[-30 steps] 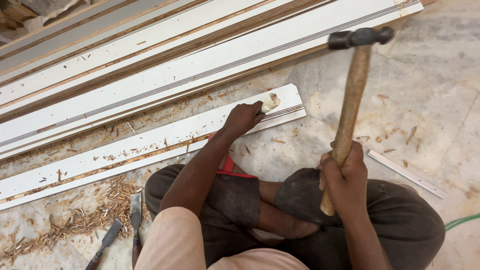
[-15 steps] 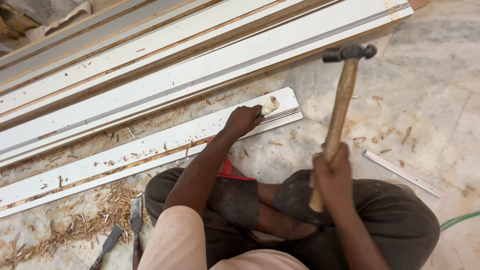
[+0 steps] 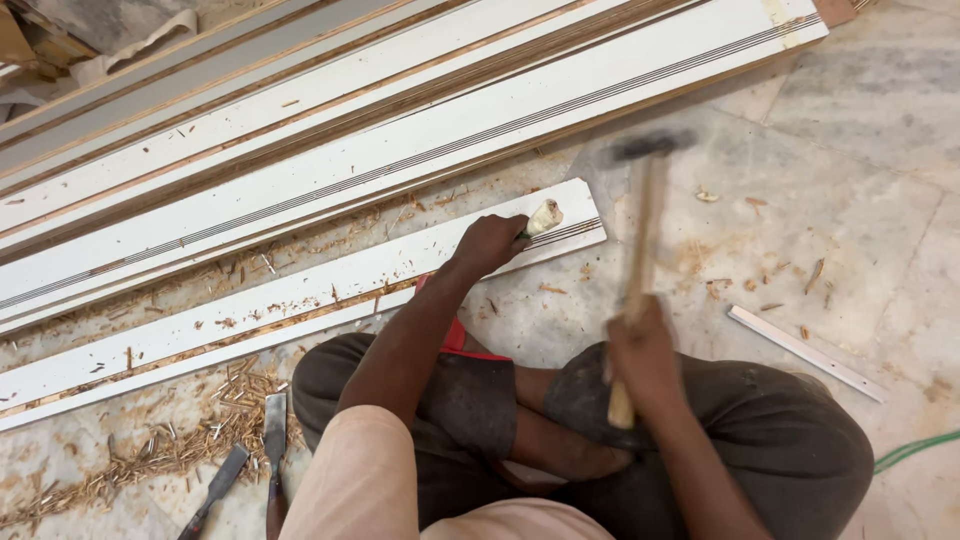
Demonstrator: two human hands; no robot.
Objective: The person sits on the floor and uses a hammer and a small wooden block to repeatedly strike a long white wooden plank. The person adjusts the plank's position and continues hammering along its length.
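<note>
Left hand [image 3: 488, 243] clenched round a pale wooden-handled chisel [image 3: 541, 217] at the right end of the white grooved board [image 3: 300, 300]; right hand [image 3: 640, 350] grips a blurred wooden-handled hammer [image 3: 640, 240] over the stone floor [image 3: 860, 170]

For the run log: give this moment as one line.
left hand: grips chisel on white board | right hand: holds hammer, blurred | spare chisels on floor
</note>
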